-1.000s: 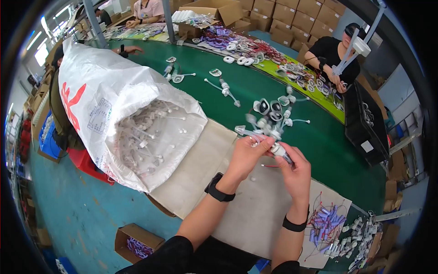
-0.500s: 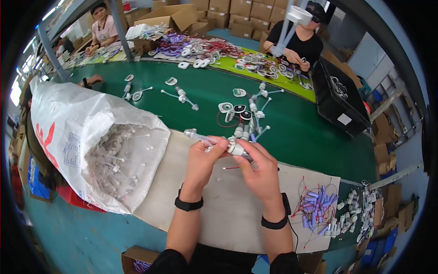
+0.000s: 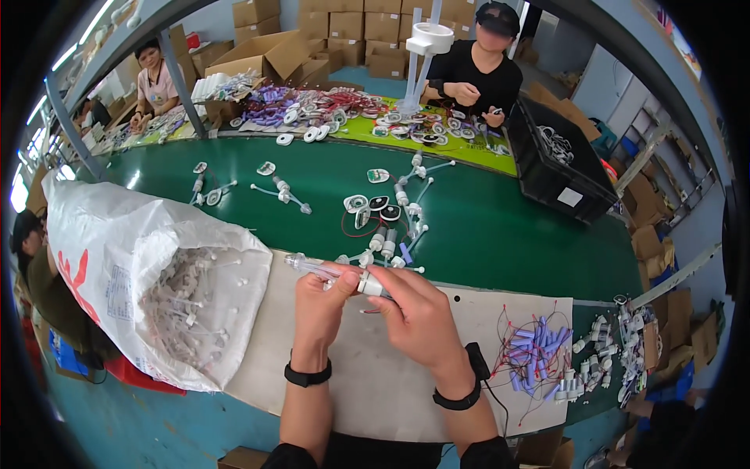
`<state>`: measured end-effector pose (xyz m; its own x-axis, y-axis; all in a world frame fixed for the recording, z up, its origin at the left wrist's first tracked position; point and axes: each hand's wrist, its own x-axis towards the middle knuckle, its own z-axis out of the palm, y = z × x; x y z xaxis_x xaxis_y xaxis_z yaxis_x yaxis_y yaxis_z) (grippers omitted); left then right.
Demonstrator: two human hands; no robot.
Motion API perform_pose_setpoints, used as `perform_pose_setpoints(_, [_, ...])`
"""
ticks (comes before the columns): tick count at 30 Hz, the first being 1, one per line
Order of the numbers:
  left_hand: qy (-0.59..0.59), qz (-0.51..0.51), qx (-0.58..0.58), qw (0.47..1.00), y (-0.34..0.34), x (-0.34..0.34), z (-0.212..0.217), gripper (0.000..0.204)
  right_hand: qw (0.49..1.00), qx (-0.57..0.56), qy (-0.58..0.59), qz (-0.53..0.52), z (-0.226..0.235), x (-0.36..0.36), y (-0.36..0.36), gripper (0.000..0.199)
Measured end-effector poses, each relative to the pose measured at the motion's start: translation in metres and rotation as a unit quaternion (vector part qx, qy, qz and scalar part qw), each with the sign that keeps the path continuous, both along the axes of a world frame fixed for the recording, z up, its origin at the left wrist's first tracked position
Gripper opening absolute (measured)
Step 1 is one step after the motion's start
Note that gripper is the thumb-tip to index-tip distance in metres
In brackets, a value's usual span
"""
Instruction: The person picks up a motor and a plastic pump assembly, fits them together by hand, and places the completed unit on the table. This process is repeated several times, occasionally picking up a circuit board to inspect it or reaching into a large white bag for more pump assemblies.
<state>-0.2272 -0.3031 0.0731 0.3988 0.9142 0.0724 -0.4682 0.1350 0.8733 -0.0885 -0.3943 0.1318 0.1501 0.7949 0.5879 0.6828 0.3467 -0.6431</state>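
Above the near edge of the table, both my hands are closed around one small assembly. My left hand (image 3: pixel 319 309) pinches its clear plastic part (image 3: pixel 306 266), a tube with a pale end pointing left. My right hand (image 3: pixel 418 320) grips the white cylinder (image 3: pixel 370 286) at the other end, its fingers covering much of it. A short bit of red wire shows beneath the cylinder. Just beyond my fingers, similar white-and-clear assemblies (image 3: pixel 383 241) lie on the green belt, beside several oval white and black discs (image 3: pixel 379 205).
An open white woven sack (image 3: pixel 101 227) of clear three-armed parts stands at left. Purple wired cylinders (image 3: pixel 537 352) lie at right on the beige sheet (image 3: pixel 367 391), beside white cylinders (image 3: pixel 598 348). A black crate (image 3: pixel 574 195) stands far right. A co-worker (image 3: pixel 476 86) sits across the belt.
The view has shifted, so the bench sits lower and further left. My hands stay closed on the assembly. The co-worker opposite has moved their hands apart. A hand beyond the sack is gone from view.
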Motion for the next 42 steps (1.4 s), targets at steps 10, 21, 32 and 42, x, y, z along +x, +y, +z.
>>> perform_pose_setpoints(10, [-0.054, -0.035, -0.011, 0.998, -0.005, 0.005, 0.006, 0.019, 1.0, 0.004, -0.006, -0.01, 0.01, 0.003, -0.006, 0.035])
perform_pose_setpoints(21, [-0.057, -0.08, -0.065, 0.993, 0.002, -0.004, 0.006, 0.021, 0.992, -0.112, 0.045, 0.023, 0.011, -0.002, -0.013, 0.047])
perform_pose_setpoints(32, [-0.074, -0.126, -0.13, 0.981, 0.018, -0.013, 0.002, 0.021, 0.971, 0.06, -0.209, 0.104, -0.004, -0.012, -0.004, 0.036])
perform_pose_setpoints(42, [-0.125, -0.238, -0.162, 0.95, 0.001, 0.007, 0.005, 0.022, 0.977, -0.034, -0.205, 0.046, 0.04, 0.005, -0.032, 0.048])
